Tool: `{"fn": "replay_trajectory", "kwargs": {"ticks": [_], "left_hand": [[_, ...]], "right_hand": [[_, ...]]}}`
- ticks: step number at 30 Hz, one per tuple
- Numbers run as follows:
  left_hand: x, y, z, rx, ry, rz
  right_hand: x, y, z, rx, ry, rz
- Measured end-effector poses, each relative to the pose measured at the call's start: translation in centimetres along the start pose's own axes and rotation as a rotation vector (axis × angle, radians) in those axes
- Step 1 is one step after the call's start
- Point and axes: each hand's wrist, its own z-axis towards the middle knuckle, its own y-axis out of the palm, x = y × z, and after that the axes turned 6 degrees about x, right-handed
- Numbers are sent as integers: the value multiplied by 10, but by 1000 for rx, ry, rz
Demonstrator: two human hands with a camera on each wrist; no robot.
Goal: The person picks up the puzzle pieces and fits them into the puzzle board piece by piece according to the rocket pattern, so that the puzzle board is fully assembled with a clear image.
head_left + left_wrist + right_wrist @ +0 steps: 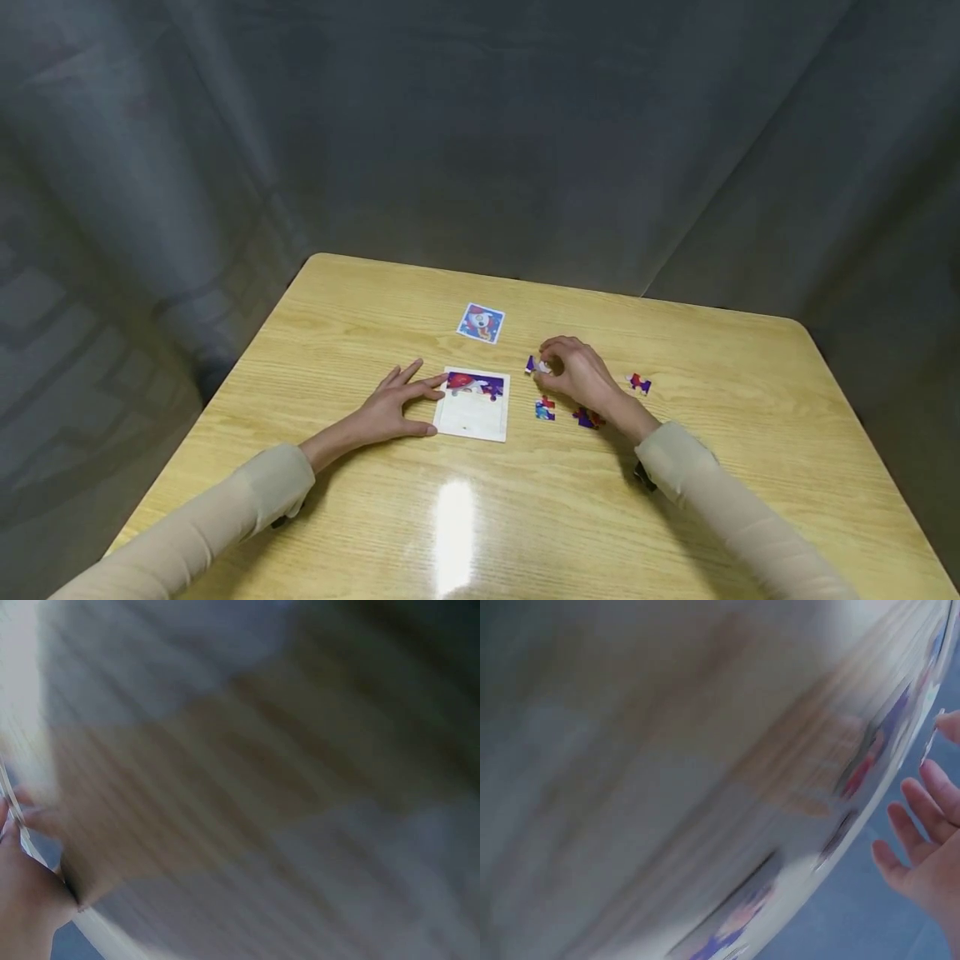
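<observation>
My left hand lies with spread fingers at the left edge of a white puzzle tray, fingertips and thumb touching its border. Joined pieces in red, white and purple fill the tray's top strip. Right of the tray, my right hand pinches a purple-and-white puzzle piece between thumb and forefinger. In the right wrist view this puzzle piece shows edge-on at the fingertips, the other fingers spread apart. The left wrist view has part of the left hand at its lower left.
A blue-and-red puzzle piece lies below the right hand. Darker purple-and-red pieces are partly under the right wrist. Another red-and-purple piece lies farther right. A picture card of a white character lies behind the tray on the wooden table.
</observation>
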Motion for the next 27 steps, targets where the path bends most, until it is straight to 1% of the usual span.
{"fn": "replay_trajectory", "kwargs": {"ticks": [3,8,11,18,20,27], "left_hand": [[1,-1,0,-1,0,-2],[0,0,1,0,-5,3],[0,0,0,-1,-6,4],[-2,2,-1,1,-5,13],[-2,2,0,2,-2,14],[0,1,0,0,0,15]], "right_hand": [[-9,3,0,7,-8,28],[-20,6,2,-6,14,63],[-24,8,2,-8,13,72],[-29,12,-1,24,-8,76],[-32,12,-1,13,-8,83],[-46,13,1,-62,7,86]]}}
